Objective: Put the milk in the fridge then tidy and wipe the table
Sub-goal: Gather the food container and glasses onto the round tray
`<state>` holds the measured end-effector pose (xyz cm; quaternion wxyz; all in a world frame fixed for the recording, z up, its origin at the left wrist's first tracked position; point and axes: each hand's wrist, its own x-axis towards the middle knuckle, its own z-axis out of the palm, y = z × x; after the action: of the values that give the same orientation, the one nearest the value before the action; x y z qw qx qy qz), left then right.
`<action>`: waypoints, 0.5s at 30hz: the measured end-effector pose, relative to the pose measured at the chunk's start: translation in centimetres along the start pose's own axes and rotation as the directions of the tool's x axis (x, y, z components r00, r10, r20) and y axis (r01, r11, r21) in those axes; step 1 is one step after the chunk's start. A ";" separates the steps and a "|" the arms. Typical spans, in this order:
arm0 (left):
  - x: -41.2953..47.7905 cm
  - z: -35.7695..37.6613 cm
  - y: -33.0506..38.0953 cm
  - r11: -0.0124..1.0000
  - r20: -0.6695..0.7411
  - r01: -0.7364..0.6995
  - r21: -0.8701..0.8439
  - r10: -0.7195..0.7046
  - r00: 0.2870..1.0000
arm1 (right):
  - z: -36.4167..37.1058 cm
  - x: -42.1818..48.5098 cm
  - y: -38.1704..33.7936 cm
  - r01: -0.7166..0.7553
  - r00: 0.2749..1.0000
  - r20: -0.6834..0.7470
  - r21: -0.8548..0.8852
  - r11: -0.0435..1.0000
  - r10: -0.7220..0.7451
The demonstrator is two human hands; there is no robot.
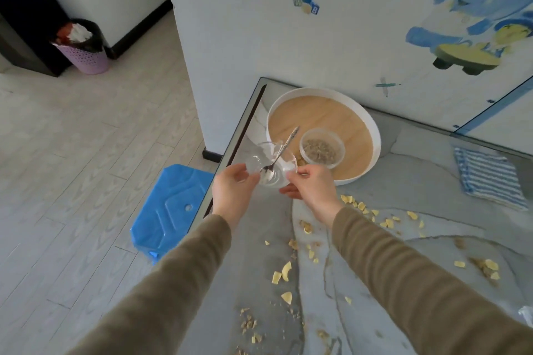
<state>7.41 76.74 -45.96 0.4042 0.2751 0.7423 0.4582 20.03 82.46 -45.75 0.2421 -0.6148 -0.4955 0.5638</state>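
I hold a clear glass bowl (274,163) with both hands above the table's left edge, next to the tray. My left hand (233,190) grips its left side and my right hand (310,186) its right rim. A metal spoon (281,150) leans inside the bowl, with white residue at the bottom. A round white tray with a wooden base (326,115) sits at the back of the grey marble table (432,210). In the tray stands a clear plastic tub (322,147) of cereal. Yellow chips and crumbs (284,272) are scattered over the table. A blue striped cloth (490,176) lies at the right.
A blue plastic stool (170,210) stands on the floor against the table's left side. A pink waste bin (83,46) with a black liner sits far left by a dark doorway. The wall with a blue elephant sticker (476,8) backs the table.
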 end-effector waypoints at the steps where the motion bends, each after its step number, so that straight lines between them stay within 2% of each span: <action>1: 1.5 0.7 0.9 1.000 0.014 -0.025 0.001 0.025 1.000 | -0.3 1.3 -0.9 0.017 1.000 -0.012 -0.003 1.000 -0.017; 5: 5.7 2.8 3.5 0.992 0.062 -0.127 0.004 0.127 0.990 | -1.7 5.4 -4.3 0.005 0.998 -0.057 -0.075 0.997 -0.010; 10: 10.4 5.5 4.4 0.982 0.113 -0.172 0.083 0.162 0.980 | -2.2 9.2 -6.4 -0.055 0.993 -0.115 -0.136 0.989 0.039; 15: 13.2 7.0 3.9 0.983 0.135 -0.146 0.111 0.130 0.982 | -1.5 10.9 -6.9 -0.109 0.988 -0.116 -0.014 0.994 0.106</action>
<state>6.60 91.87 -48.78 0.4004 0.3785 0.7205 0.4211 17.76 95.18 -44.44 0.2329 -0.6745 -0.4527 0.5347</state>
